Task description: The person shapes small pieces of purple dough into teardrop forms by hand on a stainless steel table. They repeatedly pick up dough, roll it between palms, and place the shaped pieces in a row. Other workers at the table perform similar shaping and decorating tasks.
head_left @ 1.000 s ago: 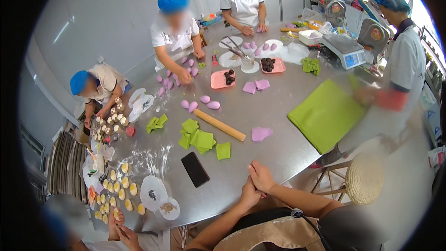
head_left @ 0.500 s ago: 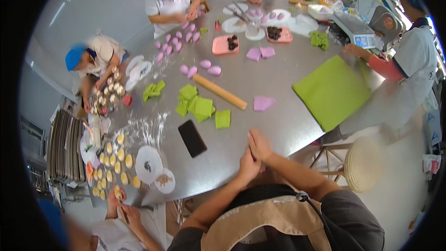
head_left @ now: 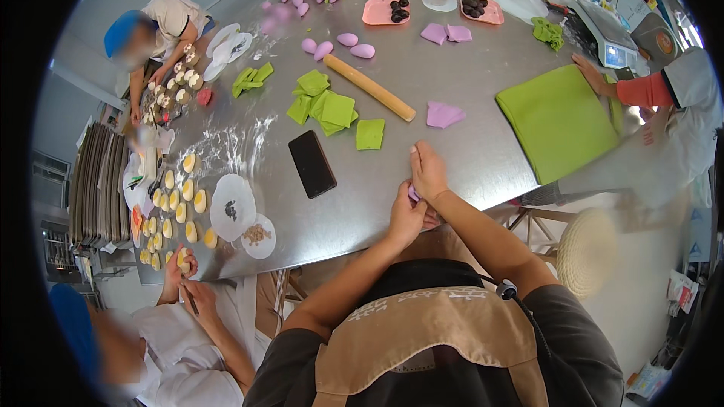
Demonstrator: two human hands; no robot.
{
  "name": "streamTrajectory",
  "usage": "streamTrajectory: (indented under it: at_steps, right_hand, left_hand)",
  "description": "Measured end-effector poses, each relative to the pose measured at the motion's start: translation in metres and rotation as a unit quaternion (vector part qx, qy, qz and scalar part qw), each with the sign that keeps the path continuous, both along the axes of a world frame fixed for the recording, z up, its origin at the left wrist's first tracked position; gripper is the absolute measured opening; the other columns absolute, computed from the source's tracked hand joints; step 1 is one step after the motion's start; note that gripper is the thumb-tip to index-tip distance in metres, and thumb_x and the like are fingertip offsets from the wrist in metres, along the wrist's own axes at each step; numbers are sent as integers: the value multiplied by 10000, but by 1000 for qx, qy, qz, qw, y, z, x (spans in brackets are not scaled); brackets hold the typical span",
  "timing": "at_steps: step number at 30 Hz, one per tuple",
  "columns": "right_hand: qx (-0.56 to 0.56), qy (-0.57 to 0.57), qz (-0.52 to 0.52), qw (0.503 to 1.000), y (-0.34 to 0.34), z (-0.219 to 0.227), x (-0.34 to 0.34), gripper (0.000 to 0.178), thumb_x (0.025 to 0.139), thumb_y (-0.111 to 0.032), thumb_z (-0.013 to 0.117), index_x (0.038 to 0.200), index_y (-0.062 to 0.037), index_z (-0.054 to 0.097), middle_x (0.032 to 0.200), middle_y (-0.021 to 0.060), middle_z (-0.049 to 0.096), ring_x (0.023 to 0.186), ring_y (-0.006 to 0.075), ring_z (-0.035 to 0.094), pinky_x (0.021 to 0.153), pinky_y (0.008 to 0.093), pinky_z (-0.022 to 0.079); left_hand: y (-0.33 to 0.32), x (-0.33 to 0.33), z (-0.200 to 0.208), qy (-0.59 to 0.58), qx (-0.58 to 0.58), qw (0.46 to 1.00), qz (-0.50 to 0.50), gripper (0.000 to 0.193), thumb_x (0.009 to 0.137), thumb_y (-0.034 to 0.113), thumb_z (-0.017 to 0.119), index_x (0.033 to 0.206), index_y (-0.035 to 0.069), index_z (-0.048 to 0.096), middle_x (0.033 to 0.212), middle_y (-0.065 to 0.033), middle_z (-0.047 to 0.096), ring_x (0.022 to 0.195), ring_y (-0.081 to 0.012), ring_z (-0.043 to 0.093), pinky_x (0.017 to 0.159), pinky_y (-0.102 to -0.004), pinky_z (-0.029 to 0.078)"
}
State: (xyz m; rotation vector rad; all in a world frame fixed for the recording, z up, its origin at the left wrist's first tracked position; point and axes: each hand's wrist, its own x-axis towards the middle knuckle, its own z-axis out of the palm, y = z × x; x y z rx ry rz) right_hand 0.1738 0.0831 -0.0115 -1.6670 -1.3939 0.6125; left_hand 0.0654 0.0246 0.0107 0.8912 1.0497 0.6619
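Close in front of me, at the table's near edge, my two hands meet around a piece of purple dough (head_left: 412, 193). My left hand (head_left: 406, 217) is curled under it, and only a small part of the dough shows. My right hand (head_left: 430, 173) presses on it from above with its fingers together. Just beyond my hands lies a flat purple dough piece (head_left: 445, 114). A square green dough sheet (head_left: 369, 134) rests to the left of that, beside a stack of green sheets (head_left: 332, 109). Behind them is a wooden rolling pin (head_left: 369, 88).
A black phone (head_left: 312, 164) lies left of my hands. A large green dough slab (head_left: 558, 124) is at the right, touched by a co-worker's hand (head_left: 592, 74). Pink trays (head_left: 386, 11) hold dark balls. At the left, a person works near egg-like yellow-and-white pieces (head_left: 181, 212).
My view has tilted down, so the table sits higher in the picture. My hands have parted slightly, and purple dough now shows between them. The co-worker's hand at right touches the green slab.
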Motion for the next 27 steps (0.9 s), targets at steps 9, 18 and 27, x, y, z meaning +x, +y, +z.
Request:
streamTrajectory:
  at_steps: [9,18,27]
  right_hand:
    - [81,-24,59,995,-31,11,-4,285,1015,-273,500,864,-32,510,735,212,574,701,449,562,629,501,445]
    - [-64,138,50,987,-27,26,2,267,1020,-260,480,870,-41,511,818,215,597,761,456,576,636,516,442]
    - [-22,73,-10,997,3,6,10,271,1012,-289,490,890,-50,522,806,216,587,754,449,572,660,511,452]
  left_hand:
    - [-7,-7,11,134,108,982,-82,313,979,12,496,1288,18,442,862,-106,667,639,-154,668,569,-291,577]
    - [2,-9,-21,86,120,983,-108,418,965,-17,513,1357,53,388,895,-113,670,716,-194,696,573,-305,587]
    - [12,4,13,-35,-73,997,2,444,970,6,510,1392,47,376,872,-119,654,663,-194,685,538,-313,577]
